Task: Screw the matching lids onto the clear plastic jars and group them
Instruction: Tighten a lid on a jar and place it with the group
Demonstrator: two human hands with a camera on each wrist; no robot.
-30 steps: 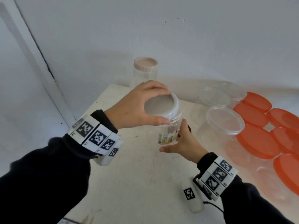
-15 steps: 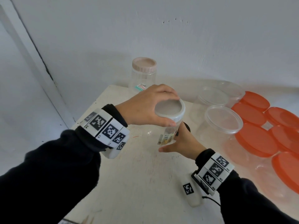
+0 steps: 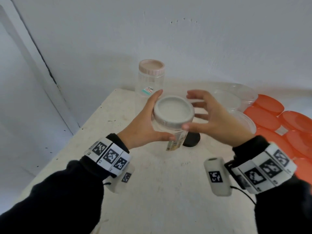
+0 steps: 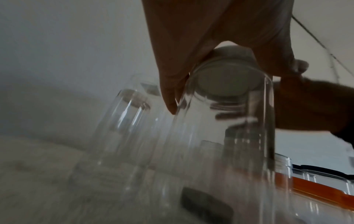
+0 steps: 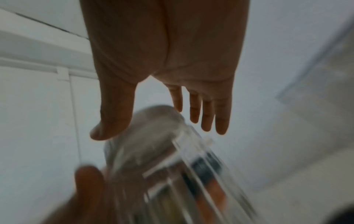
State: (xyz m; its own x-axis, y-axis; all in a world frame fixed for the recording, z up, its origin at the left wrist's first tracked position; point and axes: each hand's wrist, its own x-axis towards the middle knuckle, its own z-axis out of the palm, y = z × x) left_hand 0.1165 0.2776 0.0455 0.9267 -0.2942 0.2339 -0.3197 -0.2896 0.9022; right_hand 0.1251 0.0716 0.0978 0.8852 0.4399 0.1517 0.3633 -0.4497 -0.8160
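A clear plastic jar (image 3: 175, 141) with a white lid (image 3: 173, 110) on its mouth is held above the table (image 3: 152, 191). My left hand (image 3: 148, 122) grips the jar just under the lid, thumb in front and fingers behind. My right hand (image 3: 212, 119) hovers open beside the lid, fingers spread, its thumb tip at the lid's near edge. The left wrist view shows the left hand (image 4: 210, 37) around the lid (image 4: 228, 78) and jar (image 4: 220, 136). Seen from the right wrist, the right hand (image 5: 168, 60) has straight fingers over the blurred lid (image 5: 153, 124).
A capped jar with a pink lid (image 3: 151, 66) stands at the table's back edge. A black lid (image 3: 192, 141) lies under the held jar. Clear lidless containers (image 3: 236, 98) and several orange lids (image 3: 266, 119) fill the right side. A wall closes the back.
My left hand has moved from on top of the lid to the jar's side. My right hand has let go of the jar's body and risen beside the lid, opened.
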